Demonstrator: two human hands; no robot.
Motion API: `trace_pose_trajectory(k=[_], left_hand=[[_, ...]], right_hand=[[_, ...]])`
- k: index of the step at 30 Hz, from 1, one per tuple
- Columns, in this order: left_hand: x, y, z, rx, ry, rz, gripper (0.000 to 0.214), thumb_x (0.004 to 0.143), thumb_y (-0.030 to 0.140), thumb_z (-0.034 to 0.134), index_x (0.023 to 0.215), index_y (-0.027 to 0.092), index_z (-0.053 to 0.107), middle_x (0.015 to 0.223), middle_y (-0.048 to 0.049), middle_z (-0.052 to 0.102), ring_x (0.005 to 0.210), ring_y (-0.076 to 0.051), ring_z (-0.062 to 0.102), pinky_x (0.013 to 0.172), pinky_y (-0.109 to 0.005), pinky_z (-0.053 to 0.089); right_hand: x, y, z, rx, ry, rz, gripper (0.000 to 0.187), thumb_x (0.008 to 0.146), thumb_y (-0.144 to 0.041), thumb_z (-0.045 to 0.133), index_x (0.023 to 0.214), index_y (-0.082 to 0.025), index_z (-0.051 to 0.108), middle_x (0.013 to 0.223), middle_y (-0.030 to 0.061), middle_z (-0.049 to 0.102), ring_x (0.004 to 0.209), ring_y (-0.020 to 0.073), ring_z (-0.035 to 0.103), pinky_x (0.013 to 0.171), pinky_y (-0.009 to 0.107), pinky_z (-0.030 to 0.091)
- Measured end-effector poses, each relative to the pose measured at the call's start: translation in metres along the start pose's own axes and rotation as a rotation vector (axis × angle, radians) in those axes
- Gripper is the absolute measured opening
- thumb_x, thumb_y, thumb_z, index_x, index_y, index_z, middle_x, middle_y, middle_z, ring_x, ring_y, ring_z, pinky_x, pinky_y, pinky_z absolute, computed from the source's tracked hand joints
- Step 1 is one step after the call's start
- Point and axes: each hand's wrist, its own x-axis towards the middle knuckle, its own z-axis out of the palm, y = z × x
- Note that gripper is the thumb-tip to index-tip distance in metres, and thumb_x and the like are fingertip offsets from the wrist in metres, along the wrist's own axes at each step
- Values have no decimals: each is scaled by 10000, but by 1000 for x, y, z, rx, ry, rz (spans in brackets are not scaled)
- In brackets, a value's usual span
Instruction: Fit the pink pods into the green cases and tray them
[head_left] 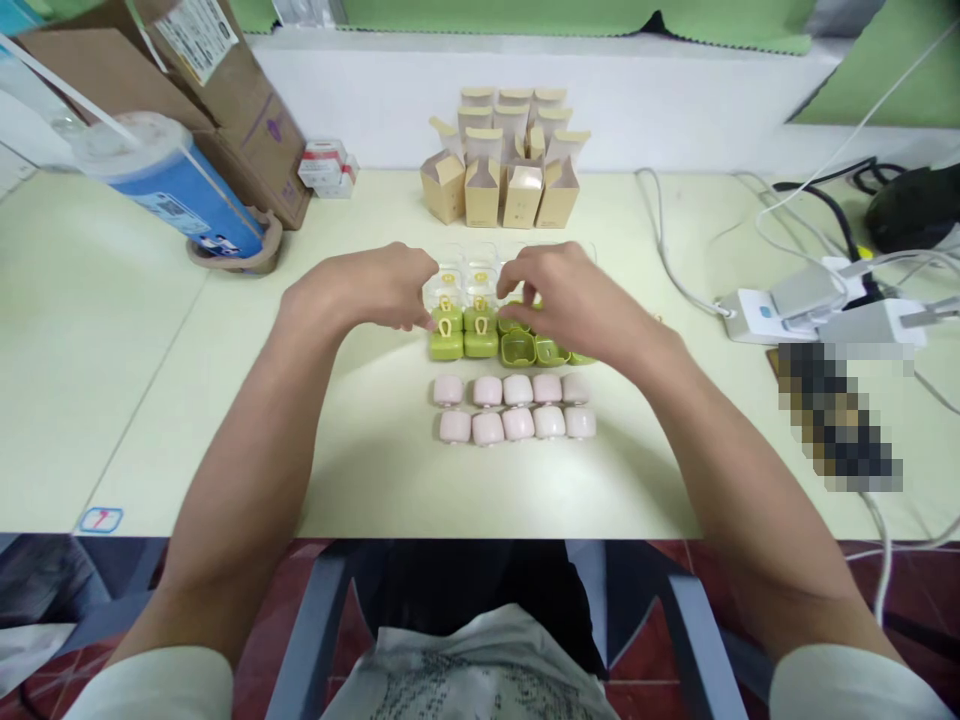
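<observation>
Small green cases [481,344] with raised clear lids [480,255] stand in rows on the table. The left columns have yellow loops [481,326] on top; at the front right, open green bases [517,350] show their hollow insides. My left hand [386,287] is beside the leftmost column, thumb and index finger apart, fingertips close to the cases. Over the middle columns, my right hand [559,300] has its fingers bent and apart, hiding part of the cases beneath. Nearer me lie two rows of pale pink rounded pieces [517,424].
Open small cardboard boxes [484,193] stand at the back wall. To the left are a blue cylindrical container [202,205], a large carton [262,130] and small red-and-white boxes [328,168]. Cables and a power strip [757,316] lie at right, near a blurred-out object [840,420].
</observation>
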Motion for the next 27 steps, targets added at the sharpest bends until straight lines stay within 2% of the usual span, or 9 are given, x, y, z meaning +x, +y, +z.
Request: trace_pose_trajectory(k=[2, 4, 7, 10, 14, 17, 21, 24, 27], left_hand=[[-3, 1, -1, 10, 7, 7, 644, 1052, 343, 777, 1636, 122, 619, 1014, -95, 881, 893, -226, 799, 913, -341, 590], [-3, 2, -2, 12, 7, 29, 616, 1083, 328, 747, 1647, 129, 602, 946, -67, 866, 848, -209, 797, 871, -319, 572], [-1, 2, -1, 23, 24, 33, 553, 1084, 352, 746, 1592, 152, 655, 867, -33, 833, 858, -217, 803, 841, -311, 547], [0, 0, -1, 54, 81, 29, 560, 1094, 326, 711, 1593, 79, 646, 861, -52, 829, 908, -224, 787, 876, -312, 529], [3, -10, 2, 21, 117, 68, 635, 1070, 286, 730, 1652, 63, 604, 833, -45, 833, 808, -196, 745, 851, -308, 518], [10, -19, 6, 25, 165, 183, 598, 979, 358, 843, 1518, 126, 725, 866, -36, 843, 811, -195, 709, 828, -308, 506], [20, -20, 13, 39, 244, 384, 488, 817, 443, 947, 1244, 244, 821, 976, -36, 821, 968, -273, 750, 872, -361, 524], [22, -10, 18, 10, 287, 522, 437, 857, 514, 897, 1193, 247, 813, 1126, -61, 795, 1152, -339, 748, 1014, -438, 531], [21, 1, 21, -17, 320, 594, 377, 927, 494, 820, 1205, 240, 801, 1230, -78, 781, 1300, -373, 690, 1089, -481, 512]], right_hand=[[-3, 7, -6, -61, 8, 4, 134, 989, -126, 766, 1041, -184, 875, 1004, 124, 812, 1016, 342, 757, 903, 457, 547], [-3, 10, -5, -133, -50, 26, 128, 939, -94, 796, 973, -191, 873, 973, 126, 805, 953, 329, 748, 828, 433, 529], [0, 4, 3, -255, -190, 77, 146, 922, -63, 791, 964, -178, 870, 995, 144, 808, 918, 317, 742, 720, 387, 456], [5, -4, 8, -319, -270, 96, 271, 941, 13, 672, 979, -172, 866, 949, 125, 799, 857, 272, 725, 665, 358, 369], [5, -4, 7, -308, -256, 82, 335, 926, 50, 606, 918, -178, 852, 911, 113, 792, 821, 250, 703, 671, 354, 353], [1, 3, 2, -256, -167, 49, 262, 934, -7, 670, 885, -194, 848, 875, 103, 787, 815, 256, 700, 704, 363, 400], [-7, 7, -20, -174, -7, -21, 146, 943, -123, 766, 929, -229, 865, 839, 78, 799, 839, 281, 721, 790, 403, 490], [-20, 5, -49, -187, 23, -11, 214, 922, -72, 730, 832, -236, 834, 881, 67, 839, 821, 280, 730, 824, 428, 518], [-48, 11, -71, -188, 1, 20, 238, 905, -75, 736, 772, -255, 818, 802, 31, 821, 695, 238, 692, 796, 421, 523]])
